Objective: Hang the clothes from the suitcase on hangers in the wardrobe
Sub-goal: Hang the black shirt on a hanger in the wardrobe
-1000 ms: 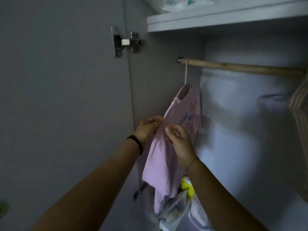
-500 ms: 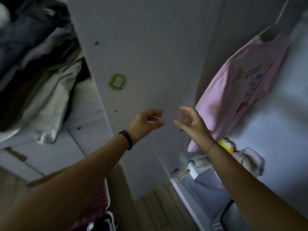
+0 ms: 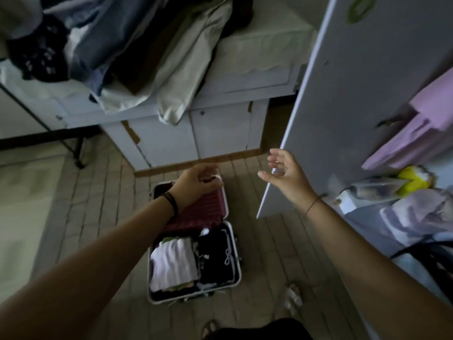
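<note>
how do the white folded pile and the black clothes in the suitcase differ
The white folded pile is pale with faint stripes; the black clothes are dark with small white marks. The white pile fills the left side of the suitcase, the black clothes the right. Both lie folded in the open lower half, untouched by either hand.

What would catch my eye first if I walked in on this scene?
Probably the open suitcase on the tiled floor, packed with folded white and dark clothes. Two empty hands, left hand and right hand, reach out above it. On the right, past the open wardrobe door, a pink shirt hangs inside.
</note>
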Action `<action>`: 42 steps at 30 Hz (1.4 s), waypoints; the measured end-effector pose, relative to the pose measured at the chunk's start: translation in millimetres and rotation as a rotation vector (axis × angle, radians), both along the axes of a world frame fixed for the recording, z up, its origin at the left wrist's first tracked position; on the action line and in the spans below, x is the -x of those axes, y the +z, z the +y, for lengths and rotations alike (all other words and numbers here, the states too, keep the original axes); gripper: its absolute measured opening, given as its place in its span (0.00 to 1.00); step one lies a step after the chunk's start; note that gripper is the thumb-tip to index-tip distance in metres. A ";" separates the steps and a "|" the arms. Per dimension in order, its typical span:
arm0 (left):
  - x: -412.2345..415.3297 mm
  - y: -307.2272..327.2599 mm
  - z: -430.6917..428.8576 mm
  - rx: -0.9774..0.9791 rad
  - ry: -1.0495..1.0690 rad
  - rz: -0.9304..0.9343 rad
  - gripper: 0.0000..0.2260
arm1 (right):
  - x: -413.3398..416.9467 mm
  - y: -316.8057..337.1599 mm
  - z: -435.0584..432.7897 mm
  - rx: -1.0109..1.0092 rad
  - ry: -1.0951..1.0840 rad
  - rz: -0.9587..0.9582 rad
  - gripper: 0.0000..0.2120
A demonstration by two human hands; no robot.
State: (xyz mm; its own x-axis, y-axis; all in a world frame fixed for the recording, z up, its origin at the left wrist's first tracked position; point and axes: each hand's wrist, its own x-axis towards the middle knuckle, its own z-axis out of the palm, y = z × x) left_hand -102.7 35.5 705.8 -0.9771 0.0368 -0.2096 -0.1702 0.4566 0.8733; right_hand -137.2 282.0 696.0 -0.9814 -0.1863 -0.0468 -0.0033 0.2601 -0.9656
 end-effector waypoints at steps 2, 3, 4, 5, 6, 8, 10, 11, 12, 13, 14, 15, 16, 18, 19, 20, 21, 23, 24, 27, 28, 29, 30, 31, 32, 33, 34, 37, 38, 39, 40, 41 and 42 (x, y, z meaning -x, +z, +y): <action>-19.4 -22.4 -29.9 -0.014 0.049 -0.048 0.23 | -12.5 -23.3 -30.4 0.011 0.017 -0.043 0.26; -29.6 -34.8 -42.5 -0.021 0.075 -0.074 0.24 | -18.8 -35.7 -44.0 0.012 0.025 -0.069 0.26; -38.7 -48.4 -54.1 -0.032 0.106 -0.102 0.24 | -24.0 -48.6 -55.9 0.013 0.033 -0.101 0.26; -46.6 -63.4 -64.7 -0.043 0.136 -0.126 0.24 | -28.1 -62.2 -66.2 0.010 0.043 -0.134 0.27; -53.4 -79.5 -74.0 -0.050 0.163 -0.152 0.24 | -30.8 -77.9 -75.5 0.005 0.050 -0.162 0.26; -63.8 -116.3 -90.5 -0.064 0.214 -0.210 0.23 | -32.7 -113.4 -91.2 -0.013 0.058 -0.211 0.26; -73.1 -156.9 -103.0 -0.078 0.264 -0.268 0.23 | -34.2 -154.4 -104.3 -0.028 0.057 -0.265 0.25; -76.3 -178.2 -106.9 -0.076 0.284 -0.286 0.23 | -34.0 -176.0 -109.2 -0.037 0.056 -0.294 0.25; -78.9 -201.2 -110.2 -0.076 0.308 -0.306 0.23 | -33.5 -199.7 -113.2 -0.049 0.061 -0.328 0.25; -80.2 -225.4 -111.5 -0.080 0.332 -0.326 0.22 | -32.7 -225.0 -116.4 -0.059 0.070 -0.361 0.25; -80.1 -250.7 -111.9 -0.087 0.354 -0.349 0.22 | -31.5 -251.4 -118.9 -0.073 0.079 -0.390 0.25; -78.7 -277.3 -111.3 -0.091 0.371 -0.373 0.21 | -30.2 -278.9 -120.9 -0.085 0.088 -0.412 0.26; -76.4 -304.8 -109.9 -0.095 0.386 -0.394 0.21 | -28.7 -307.7 -122.4 -0.096 0.091 -0.434 0.26; -72.0 -359.0 -104.6 -0.099 0.396 -0.438 0.21 | -28.5 -364.1 -123.6 -0.115 0.071 -0.479 0.28; -70.2 -385.6 -101.0 -0.100 0.397 -0.458 0.21 | -29.2 -391.5 -123.6 -0.127 0.057 -0.498 0.29; -68.8 -412.2 -97.4 -0.106 0.402 -0.472 0.21 | -30.1 -417.9 -123.6 -0.137 0.048 -0.514 0.30; -68.1 -438.5 -93.6 -0.116 0.409 -0.485 0.23 | -31.7 -443.5 -123.6 -0.145 0.042 -0.528 0.30; -69.3 -488.3 -85.1 -0.152 0.421 -0.520 0.25 | -36.8 -490.6 -123.7 -0.152 0.047 -0.551 0.31; -71.1 -512.6 -80.4 -0.171 0.421 -0.534 0.25 | -39.8 -513.0 -124.0 -0.155 0.056 -0.563 0.31; -79.3 -578.0 -66.5 -0.197 0.406 -0.564 0.27 | -46.9 -576.3 -126.2 -0.176 0.068 -0.591 0.32; -81.5 -598.6 -62.7 -0.210 0.409 -0.573 0.29 | -47.6 -596.3 -127.4 -0.182 0.066 -0.601 0.34; -83.0 -617.3 -59.5 -0.224 0.415 -0.582 0.30 | -47.9 -615.7 -128.7 -0.183 0.067 -0.614 0.35; -83.7 -635.5 -57.1 -0.233 0.426 -0.583 0.32 | -47.5 -634.1 -130.7 -0.178 0.067 -0.626 0.36; -83.1 -652.5 -55.6 -0.233 0.436 -0.581 0.33 | -46.5 -652.3 -132.5 -0.177 0.065 -0.635 0.37; -81.3 -669.0 -54.2 -0.230 0.446 -0.574 0.33 | -45.0 -669.6 -134.3 -0.179 0.062 -0.639 0.37; -78.6 -684.5 -53.1 -0.227 0.456 -0.569 0.34 | -43.4 -685.4 -136.2 -0.189 0.063 -0.638 0.38; -75.6 -699.3 -51.8 -0.230 0.468 -0.562 0.34 | -42.2 -699.9 -137.9 -0.208 0.066 -0.633 0.39; -64.8 -733.2 -44.8 -0.264 0.505 -0.549 0.34 | -40.8 -734.5 -141.1 -0.238 0.065 -0.606 0.40; -61.3 -742.7 -42.4 -0.270 0.521 -0.541 0.34 | -40.8 -743.6 -141.3 -0.223 0.056 -0.604 0.41; -58.4 -749.7 -40.8 -0.268 0.535 -0.534 0.34 | -41.1 -750.7 -141.4 -0.200 0.035 -0.607 0.42; -56.1 -756.6 -40.0 -0.272 0.551 -0.527 0.34 | -41.3 -756.1 -141.5 -0.182 0.001 -0.611 0.42; -53.7 -761.7 -40.0 -0.285 0.567 -0.528 0.33 | -41.1 -760.5 -141.6 -0.175 -0.041 -0.610 0.42; -51.8 -767.1 -40.4 -0.309 0.587 -0.528 0.32 | -40.3 -763.1 -142.2 -0.179 -0.080 -0.597 0.39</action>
State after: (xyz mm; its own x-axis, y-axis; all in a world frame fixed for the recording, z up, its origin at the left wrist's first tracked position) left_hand -51.0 -4.9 -61.3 -0.6325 -0.3151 -0.7076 -0.7255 -0.0790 0.6837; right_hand -96.9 139.9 -67.0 -0.7871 -0.0522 -0.6146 0.5489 0.3952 -0.7366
